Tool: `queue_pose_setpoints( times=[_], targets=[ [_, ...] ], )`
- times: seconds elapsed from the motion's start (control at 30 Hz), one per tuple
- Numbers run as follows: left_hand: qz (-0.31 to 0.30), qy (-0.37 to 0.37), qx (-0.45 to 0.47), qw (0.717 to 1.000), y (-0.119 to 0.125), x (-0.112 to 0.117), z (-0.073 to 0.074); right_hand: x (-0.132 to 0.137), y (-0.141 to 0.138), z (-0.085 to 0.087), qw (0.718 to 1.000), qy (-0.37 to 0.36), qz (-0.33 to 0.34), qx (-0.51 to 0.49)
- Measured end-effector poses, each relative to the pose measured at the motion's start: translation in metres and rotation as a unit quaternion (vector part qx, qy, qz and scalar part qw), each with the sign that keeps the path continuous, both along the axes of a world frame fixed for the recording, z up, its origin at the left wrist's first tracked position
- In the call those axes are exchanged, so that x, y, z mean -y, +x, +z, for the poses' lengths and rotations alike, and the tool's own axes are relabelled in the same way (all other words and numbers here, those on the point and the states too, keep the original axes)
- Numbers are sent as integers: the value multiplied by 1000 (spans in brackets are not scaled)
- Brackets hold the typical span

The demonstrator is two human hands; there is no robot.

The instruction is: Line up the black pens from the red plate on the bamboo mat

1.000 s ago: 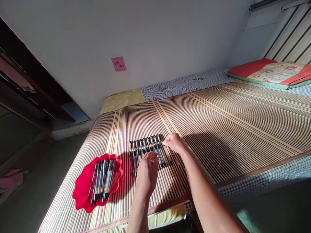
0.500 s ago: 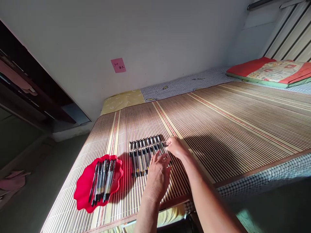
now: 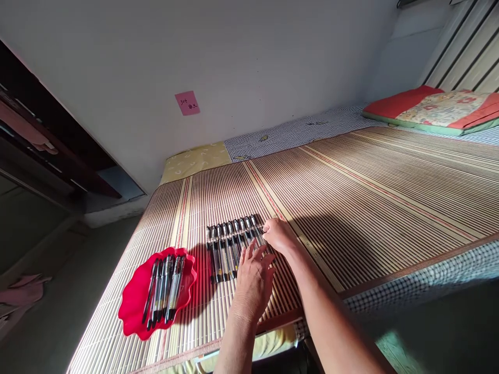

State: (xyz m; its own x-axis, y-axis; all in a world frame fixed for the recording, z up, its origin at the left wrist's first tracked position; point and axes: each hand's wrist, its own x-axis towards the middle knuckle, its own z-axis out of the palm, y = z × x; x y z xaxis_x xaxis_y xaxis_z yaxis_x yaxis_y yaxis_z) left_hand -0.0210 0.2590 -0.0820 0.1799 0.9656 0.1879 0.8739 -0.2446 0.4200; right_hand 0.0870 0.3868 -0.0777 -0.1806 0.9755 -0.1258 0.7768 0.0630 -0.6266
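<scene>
Pen row: We see a row of black-capped pens [image 3: 223, 255] lying side by side on the striped mat [image 3: 331, 176], near the middle of the scene, caps toward the far side.
Left hand: We have the left hand [image 3: 254, 275] palm down over the near right part of the row, its fingers spread apart; we cannot tell whether they touch the pens beneath.
Right hand: We have the right hand [image 3: 276, 235] at the right end of the row, just beyond the left hand, with its fingers curled together; we cannot tell whether they are clamped on a pen.
Red plate: We find the wavy-edged red plate [image 3: 132, 304] on the mat, left of the row and apart from it.
Plate contents: We see a loose bunch of pens [image 3: 161, 291] in the plate, their lengths running near to far.
Far side: We note a pink paper [image 3: 187, 103] with handwriting on the pale wall [image 3: 280, 52].
Far right: We see a red and floral cushion [image 3: 432, 109] lying flat.
</scene>
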Motion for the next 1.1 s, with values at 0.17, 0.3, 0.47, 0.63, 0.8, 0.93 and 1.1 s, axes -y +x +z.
queue_pose_setpoints(
  times=[0.17, 0.3, 0.47, 0.63, 0.8, 0.93, 1.1],
  targets=[
    [9, 0, -3, 1000, -3, 1, 3, 3, 0, 5, 1000, -9, 3, -1],
    [12, -4, -6, 1000, -5, 2, 5, 4, 0, 6, 1000, -11, 6, -3],
    [11, -1, 1, 1000, -6, 3, 8, 3, 3, 3, 1000, -12, 11, -9],
    [13, 7, -2, 1000, -7, 1, 3, 3, 4, 2, 1000, -9, 11, -8],
    [9, 30, -13, 999, -9, 0, 2, 5, 4, 5, 1000, -11, 11, -11],
    [-29, 63, -20, 997, -11, -2, 7, 5, 6, 5, 1000, -18, 14, -10],
    [-27, 66, -5, 997, -17, -4, 7, 4, 7, 4, 999, -26, 20, -10]
  ],
)
